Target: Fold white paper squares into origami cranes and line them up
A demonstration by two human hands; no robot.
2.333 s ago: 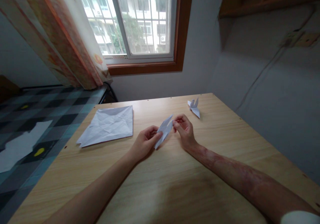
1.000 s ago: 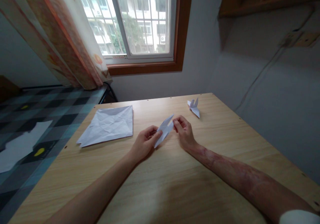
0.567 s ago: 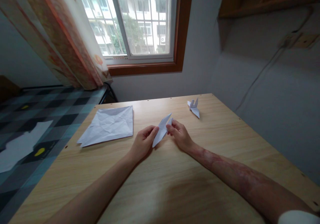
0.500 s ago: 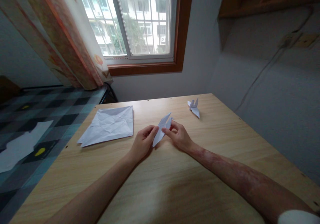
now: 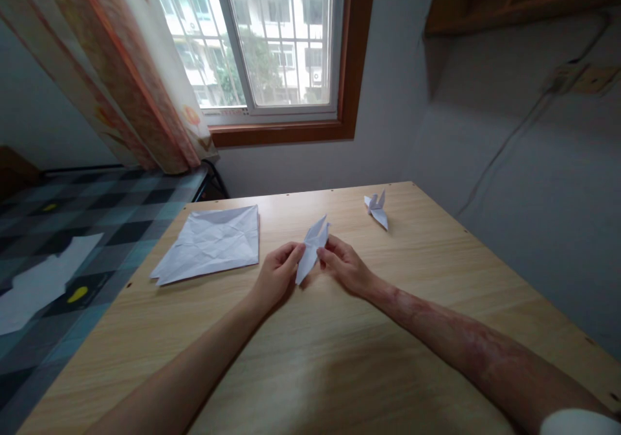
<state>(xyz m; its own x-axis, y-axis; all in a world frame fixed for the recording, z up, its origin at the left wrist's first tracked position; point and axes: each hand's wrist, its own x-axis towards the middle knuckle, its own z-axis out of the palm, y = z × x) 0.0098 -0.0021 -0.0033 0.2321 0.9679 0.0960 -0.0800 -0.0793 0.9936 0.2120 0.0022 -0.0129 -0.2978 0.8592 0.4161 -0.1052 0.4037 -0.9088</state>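
Observation:
Between my two hands is a white paper crane (image 5: 311,253), held just above the wooden table with one long pointed wing slanting down toward me. My left hand (image 5: 280,268) pinches its left side between thumb and fingers. On the other side, my right hand (image 5: 347,265) grips the right edge, thumb in front and fingers behind the paper. A second folded paper crane (image 5: 377,211) stands by itself on the table, farther back and to the right.
A stack of creased white paper sheets (image 5: 220,242) lies at the table's left. The wooden table (image 5: 310,370) ends near the wall under the window. Beside it on the left is a bed with a checked cover (image 5: 111,192), bearing loose white paper (image 5: 46,280).
My right thumb has slid down and to the right along the paper. The crane has turned slightly and its upper tips have shifted left. My left hand has hardly moved.

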